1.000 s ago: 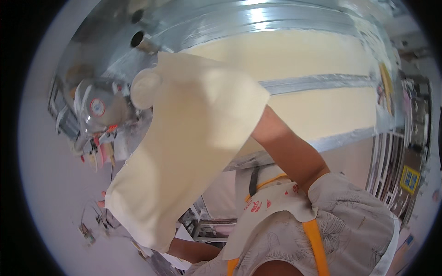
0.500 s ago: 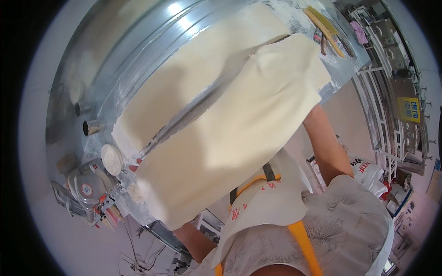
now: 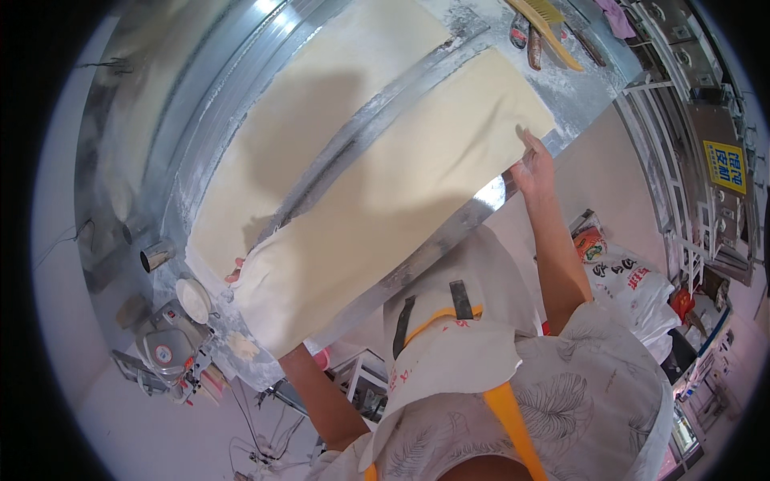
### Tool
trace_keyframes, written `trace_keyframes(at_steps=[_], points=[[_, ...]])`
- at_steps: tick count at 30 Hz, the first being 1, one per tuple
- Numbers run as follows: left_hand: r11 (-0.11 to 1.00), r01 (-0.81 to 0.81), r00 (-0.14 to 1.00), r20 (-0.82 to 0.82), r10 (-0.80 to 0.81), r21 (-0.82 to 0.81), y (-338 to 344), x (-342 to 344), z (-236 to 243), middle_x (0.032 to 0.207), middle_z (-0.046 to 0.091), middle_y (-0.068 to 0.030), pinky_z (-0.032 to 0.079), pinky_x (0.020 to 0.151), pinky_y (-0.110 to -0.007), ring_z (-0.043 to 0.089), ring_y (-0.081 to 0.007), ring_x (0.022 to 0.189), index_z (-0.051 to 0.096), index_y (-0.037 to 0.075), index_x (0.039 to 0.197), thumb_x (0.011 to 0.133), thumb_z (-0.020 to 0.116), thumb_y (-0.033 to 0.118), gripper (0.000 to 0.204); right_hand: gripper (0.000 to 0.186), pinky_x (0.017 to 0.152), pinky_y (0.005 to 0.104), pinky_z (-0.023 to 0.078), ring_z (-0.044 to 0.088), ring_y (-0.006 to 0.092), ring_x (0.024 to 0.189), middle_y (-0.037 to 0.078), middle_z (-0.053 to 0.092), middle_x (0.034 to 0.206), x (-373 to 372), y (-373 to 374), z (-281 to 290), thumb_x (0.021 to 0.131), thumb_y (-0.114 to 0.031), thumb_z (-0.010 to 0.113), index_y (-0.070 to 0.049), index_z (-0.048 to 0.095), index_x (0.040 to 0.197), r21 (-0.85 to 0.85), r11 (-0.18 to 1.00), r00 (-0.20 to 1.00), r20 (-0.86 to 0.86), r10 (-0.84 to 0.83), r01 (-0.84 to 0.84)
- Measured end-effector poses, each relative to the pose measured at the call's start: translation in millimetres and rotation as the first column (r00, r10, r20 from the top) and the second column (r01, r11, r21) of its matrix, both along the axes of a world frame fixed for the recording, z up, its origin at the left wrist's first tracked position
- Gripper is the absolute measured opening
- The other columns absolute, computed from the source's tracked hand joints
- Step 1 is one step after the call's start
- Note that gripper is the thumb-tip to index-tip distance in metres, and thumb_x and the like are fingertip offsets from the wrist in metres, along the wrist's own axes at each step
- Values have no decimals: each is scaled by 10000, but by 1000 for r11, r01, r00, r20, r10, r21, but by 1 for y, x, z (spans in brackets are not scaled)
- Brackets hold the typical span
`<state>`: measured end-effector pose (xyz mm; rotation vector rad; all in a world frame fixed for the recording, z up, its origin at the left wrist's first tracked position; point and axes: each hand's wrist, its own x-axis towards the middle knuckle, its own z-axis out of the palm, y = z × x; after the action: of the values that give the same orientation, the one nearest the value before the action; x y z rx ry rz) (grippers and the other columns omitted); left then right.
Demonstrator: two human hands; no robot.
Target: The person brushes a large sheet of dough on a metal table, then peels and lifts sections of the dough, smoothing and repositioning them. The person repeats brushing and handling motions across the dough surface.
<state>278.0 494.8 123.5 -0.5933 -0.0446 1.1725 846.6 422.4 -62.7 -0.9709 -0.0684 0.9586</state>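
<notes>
A long pale dough sheet [image 3: 377, 216] lies on the metal worktable nearest me, its left end raised and draped over my left hand [image 3: 236, 270]. Only that hand's fingertips show, curled at the sheet's far left edge; the rest is hidden beneath the dough. At the sheet's near right edge, my right hand [image 3: 535, 164] grips the border, fingers over the top. Small creases run in the dough beside those fingers. Beyond a floury gap lies a second dough sheet [image 3: 313, 120], flat and roughly parallel, with nothing holding it.
The floury metal table edge [image 3: 417, 260] runs just in front of my apron. At the left stand a metal cup [image 3: 157, 256], a white bowl of flour [image 3: 192, 300] and a scale-like machine [image 3: 168, 353]. A wooden-handled brush [image 3: 553, 36] lies far right, near a metal rack [image 3: 666, 176].
The near sheet's right part has come down flat onto the table, exposing the near table edge. My right hand has emerged from beneath the dough to its edge. My left stays under the left end.
</notes>
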Motion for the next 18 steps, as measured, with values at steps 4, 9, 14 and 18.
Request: trace_keyframes(at_steps=[4, 9, 14, 18], points=[[999, 27, 997, -72, -24, 41, 4, -18, -5, 1555, 588, -109, 221, 1331, -426, 427, -230, 1542, 537, 49, 1541, 1126, 508, 276, 474, 411, 1108, 525, 548, 669, 324, 1248, 128, 664, 1365, 14, 24, 7, 1036, -89, 721, -12, 564, 1408, -107, 994, 938, -342, -60, 25], [998, 34, 999, -32, -32, 54, 1, -49, -31, 1537, 596, -128, 260, 1313, -401, 471, -235, 1509, 505, 5, 1548, 1132, 487, 248, 482, 487, 1013, 505, 611, 682, 326, 1226, 145, 660, 1360, 25, 39, 0, 1043, -94, 715, 2, 506, 1472, -190, 982, 981, -186, -55, 20], [1000, -16, 1000, -18, 17, 12, -15, -62, -46, 1530, 598, -132, 285, 1299, -390, 493, -234, 1488, 494, -2, 1551, 1132, 489, 237, 482, 511, 986, 490, 627, 686, 324, 1221, 175, 651, 1355, 36, 43, 6, 1030, -90, 735, 56, 492, 1455, -246, 969, 983, -179, -27, -18], [999, -39, 999, -8, 39, -3, -21, -68, -47, 1524, 600, -136, 306, 1288, -381, 511, -232, 1471, 485, -7, 1554, 1133, 491, 228, 482, 569, 982, 465, 628, 708, 329, 1180, 188, 665, 1334, 55, 39, 4, 986, -82, 793, 95, 489, 1433, -199, 977, 984, -175, 36, -71]])
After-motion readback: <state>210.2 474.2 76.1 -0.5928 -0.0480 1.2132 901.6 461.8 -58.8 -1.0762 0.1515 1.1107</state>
